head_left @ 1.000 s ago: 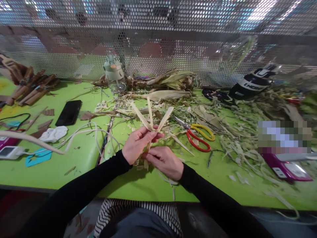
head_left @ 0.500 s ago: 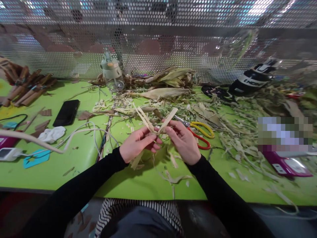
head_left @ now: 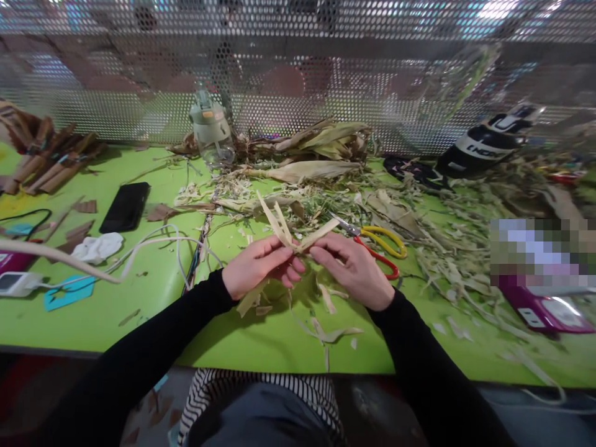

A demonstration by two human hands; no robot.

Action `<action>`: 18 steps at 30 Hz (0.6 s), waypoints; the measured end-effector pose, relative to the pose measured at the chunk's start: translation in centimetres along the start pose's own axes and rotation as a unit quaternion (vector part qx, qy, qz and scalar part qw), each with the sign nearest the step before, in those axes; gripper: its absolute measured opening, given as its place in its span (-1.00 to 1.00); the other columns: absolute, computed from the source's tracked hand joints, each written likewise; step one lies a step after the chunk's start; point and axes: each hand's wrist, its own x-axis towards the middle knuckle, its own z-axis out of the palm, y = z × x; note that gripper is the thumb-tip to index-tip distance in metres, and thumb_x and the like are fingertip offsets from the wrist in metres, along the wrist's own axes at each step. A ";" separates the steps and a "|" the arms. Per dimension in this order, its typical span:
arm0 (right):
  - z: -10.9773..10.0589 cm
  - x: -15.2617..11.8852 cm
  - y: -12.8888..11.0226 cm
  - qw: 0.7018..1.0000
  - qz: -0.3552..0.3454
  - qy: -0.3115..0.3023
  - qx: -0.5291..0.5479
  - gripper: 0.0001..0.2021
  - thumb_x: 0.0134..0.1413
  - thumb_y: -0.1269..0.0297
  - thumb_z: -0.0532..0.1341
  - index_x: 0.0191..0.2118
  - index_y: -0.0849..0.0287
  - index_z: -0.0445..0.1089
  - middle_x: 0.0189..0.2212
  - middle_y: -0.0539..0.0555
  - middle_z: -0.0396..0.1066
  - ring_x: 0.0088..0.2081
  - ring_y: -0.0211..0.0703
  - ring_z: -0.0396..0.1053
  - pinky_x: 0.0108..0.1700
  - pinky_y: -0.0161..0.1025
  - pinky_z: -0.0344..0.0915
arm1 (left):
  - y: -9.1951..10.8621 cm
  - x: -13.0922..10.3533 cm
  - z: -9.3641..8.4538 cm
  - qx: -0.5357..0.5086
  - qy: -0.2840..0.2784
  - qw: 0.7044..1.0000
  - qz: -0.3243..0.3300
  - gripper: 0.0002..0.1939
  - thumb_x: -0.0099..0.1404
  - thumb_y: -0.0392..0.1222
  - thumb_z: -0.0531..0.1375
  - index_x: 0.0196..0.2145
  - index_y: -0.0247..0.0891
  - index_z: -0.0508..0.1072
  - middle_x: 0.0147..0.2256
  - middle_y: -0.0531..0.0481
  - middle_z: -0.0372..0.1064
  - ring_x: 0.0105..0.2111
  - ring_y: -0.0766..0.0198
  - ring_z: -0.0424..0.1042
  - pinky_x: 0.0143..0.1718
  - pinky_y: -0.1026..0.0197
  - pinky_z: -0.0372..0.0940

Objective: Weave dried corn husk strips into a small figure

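Observation:
My left hand (head_left: 263, 264) pinches a bundle of pale corn husk strips (head_left: 277, 222) between thumb and fingers. Two strip ends rise above it and another end hangs below the palm. My right hand (head_left: 351, 264) grips a strip of the same husk (head_left: 320, 234), which slants up to the right from where the strips meet. The crossing point lies partly behind my fingertips. Scissors (head_left: 384, 241) with one yellow and one red handle lie just beyond my right hand, their blades pointing left toward the strip.
Husk scraps (head_left: 333, 335) litter the green table (head_left: 279, 347). Whole dried husks (head_left: 307, 172) lie behind. A clear bottle (head_left: 212, 127) and a black bottle (head_left: 484, 146) stand near the perforated screen (head_left: 288, 81). Leftward are a phone (head_left: 125, 207), white cables (head_left: 139, 248) and brown bundles (head_left: 51, 161).
My right hand has moved slightly right and turned, lowering its husk strip to a flatter slant. The strips in my left hand stand a little more upright. The view has shifted slightly.

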 end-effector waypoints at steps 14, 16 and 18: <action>1.8 -0.6 -0.4 0.959 0.105 0.116 0.235 -0.73 0.05 0.05 0.25 -0.33 0.17 0.47 -0.44 0.03 0.42 -0.43 -0.24 0.32 -0.38 -0.29 0.30 | -0.9 -0.3 1.3 0.205 0.055 0.975 0.064 -0.80 0.14 -0.17 0.24 -0.30 -0.34 0.44 -0.44 0.06 0.33 -0.48 0.41 0.21 -0.41 0.32 0.14; 1.7 -0.5 -0.4 0.949 0.113 0.058 0.287 -0.70 0.08 0.02 0.21 -0.31 0.18 0.46 -0.44 0.03 0.42 -0.44 -0.26 0.32 -0.38 -0.30 0.31 | -0.8 -0.4 1.4 0.231 0.027 0.970 0.066 -0.80 0.16 -0.17 0.22 -0.28 -0.34 0.44 -0.45 0.06 0.32 -0.49 0.41 0.19 -0.41 0.32 0.13; 1.6 -0.3 -0.5 0.935 0.123 -0.006 0.333 -0.69 0.07 0.02 0.22 -0.31 0.20 0.46 -0.42 0.04 0.42 -0.41 -0.24 0.36 -0.33 -0.27 0.34 | -0.9 -0.6 1.5 0.279 0.006 0.958 0.059 -0.78 0.18 -0.13 0.21 -0.28 -0.34 0.44 -0.51 0.10 0.25 -0.54 0.42 0.12 -0.47 0.32 0.07</action>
